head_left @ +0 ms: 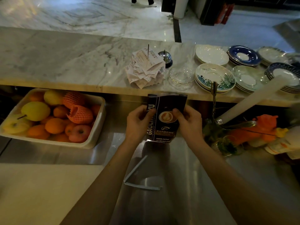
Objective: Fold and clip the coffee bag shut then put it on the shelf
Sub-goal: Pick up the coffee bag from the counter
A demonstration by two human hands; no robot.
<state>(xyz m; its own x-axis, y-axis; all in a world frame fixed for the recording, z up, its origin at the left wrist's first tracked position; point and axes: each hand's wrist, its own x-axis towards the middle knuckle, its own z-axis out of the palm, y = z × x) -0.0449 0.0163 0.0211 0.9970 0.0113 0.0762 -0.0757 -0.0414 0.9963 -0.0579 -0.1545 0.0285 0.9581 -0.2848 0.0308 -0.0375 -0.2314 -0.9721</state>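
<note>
Now both hands grip the dark coffee bag point(165, 117), which stands upright on the steel tabletop point(186, 184) with its top edge unfolded and unclipped. The left hand point(138, 123) closes round the bag's left edge, thumb on the front by the vertical lettering. The right hand point(188, 123) closes round the right edge, thumb pressed beside the printed latte cup.

Nearer the person, a pale bag clip point(139, 176) lies open in a V on the steel, apart from the bag.

To the left sits a white tray point(97, 127) of oranges, lemons and apples, two fruits in orange foam netting. To the right lies a clutter of greenery in a glass point(225, 145) and orange wrappings point(259, 127).

Beyond the bag runs a raised marble ledge point(65, 59). On it stand a spike of paper receipts point(146, 69), a metal call bell point(165, 58) just beside the receipts, a clear glass dish point(181, 77), and stacks of saucers and plates point(215, 77) reaching to the right.
</note>
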